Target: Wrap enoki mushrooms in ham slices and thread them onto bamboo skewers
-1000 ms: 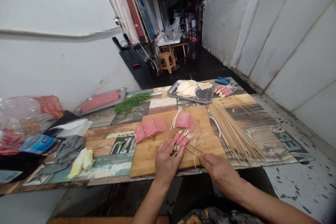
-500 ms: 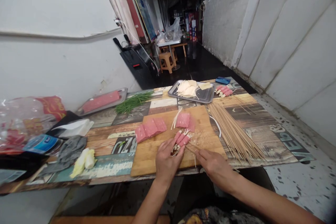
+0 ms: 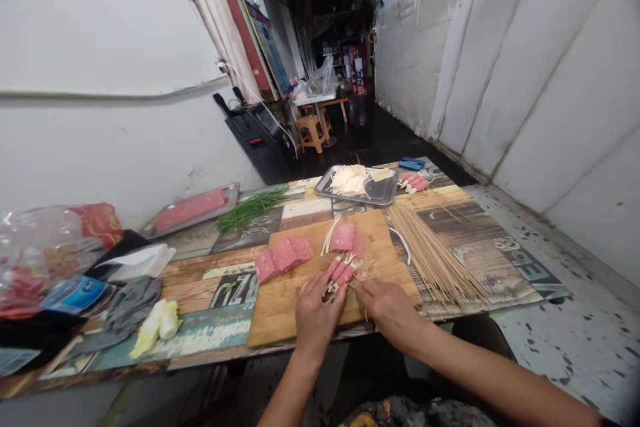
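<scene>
Pale walls (image 3: 100, 33) flank a dark, glossy floor (image 3: 360, 123) that runs back past a small white-topped table (image 3: 315, 99) and tan plastic stools (image 3: 311, 133). Nearer, a counter (image 3: 505, 240) printed with multicoloured wood planks and lettering carries the food.

In the head view, the rectangular wooden cutting board (image 3: 280, 310) lies at the counter's near edge. Over its near part, the left hand (image 3: 319, 310) is closed narrowly, fingers and thumb around a row of small pink rolls (image 3: 342, 272) with white strands poking out of their ends. The right hand (image 3: 387, 307) pinches thin wooden sticks (image 3: 353, 282) that reach the rolls' right side; its fingers cover part of them.

Farther back on the board are a short stack of pink sheets (image 3: 343, 237), loose white strands (image 3: 330, 235) beside it, and overlapping pink slices (image 3: 283, 257) to the left. Right of the board, a fan of long bamboo skewers (image 3: 435, 253) is spread out. Beyond stand a metal tray (image 3: 383, 197) of cream-coloured sheets (image 3: 350, 179), skewered pink rolls (image 3: 413, 181) and a blue object (image 3: 412, 163). Green stalks (image 3: 253, 208) lie beside another tray (image 3: 233, 195) with a pink slab (image 3: 190, 209). At left are a grey cloth (image 3: 131, 307) and pale yellow leafy pieces (image 3: 159, 327).
</scene>
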`<act>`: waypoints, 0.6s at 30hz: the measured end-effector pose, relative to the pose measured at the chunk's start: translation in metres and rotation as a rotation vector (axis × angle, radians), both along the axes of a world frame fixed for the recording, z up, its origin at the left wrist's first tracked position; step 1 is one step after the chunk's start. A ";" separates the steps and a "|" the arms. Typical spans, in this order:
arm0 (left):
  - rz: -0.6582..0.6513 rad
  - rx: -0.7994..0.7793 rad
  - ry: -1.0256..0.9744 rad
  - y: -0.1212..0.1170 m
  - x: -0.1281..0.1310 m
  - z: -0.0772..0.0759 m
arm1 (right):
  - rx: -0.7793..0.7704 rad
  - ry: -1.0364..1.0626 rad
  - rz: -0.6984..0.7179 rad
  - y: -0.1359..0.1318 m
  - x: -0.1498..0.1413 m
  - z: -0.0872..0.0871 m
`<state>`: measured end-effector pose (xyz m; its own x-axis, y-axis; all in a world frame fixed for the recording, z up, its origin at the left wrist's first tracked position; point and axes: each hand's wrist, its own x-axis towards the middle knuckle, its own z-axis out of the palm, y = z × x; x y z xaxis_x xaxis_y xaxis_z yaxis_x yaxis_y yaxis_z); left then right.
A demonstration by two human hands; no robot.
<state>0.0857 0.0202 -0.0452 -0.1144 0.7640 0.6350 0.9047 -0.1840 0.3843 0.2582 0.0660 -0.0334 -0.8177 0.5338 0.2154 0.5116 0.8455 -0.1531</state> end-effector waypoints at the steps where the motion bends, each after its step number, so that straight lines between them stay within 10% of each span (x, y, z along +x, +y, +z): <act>1: 0.000 0.011 0.007 -0.001 0.001 0.000 | 0.020 0.025 -0.047 -0.002 0.005 -0.001; 11: 0.040 0.124 0.118 -0.004 -0.003 -0.012 | 0.169 -0.125 -0.232 -0.021 0.048 -0.005; 18: 0.004 0.127 0.154 -0.005 -0.004 -0.009 | -0.156 -0.089 -0.274 -0.024 0.046 0.018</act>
<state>0.0817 0.0149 -0.0545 -0.0109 0.6763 0.7365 0.9519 -0.2186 0.2149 0.3039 0.0420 -0.0156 -0.6509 0.7577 0.0477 0.7342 0.6442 -0.2143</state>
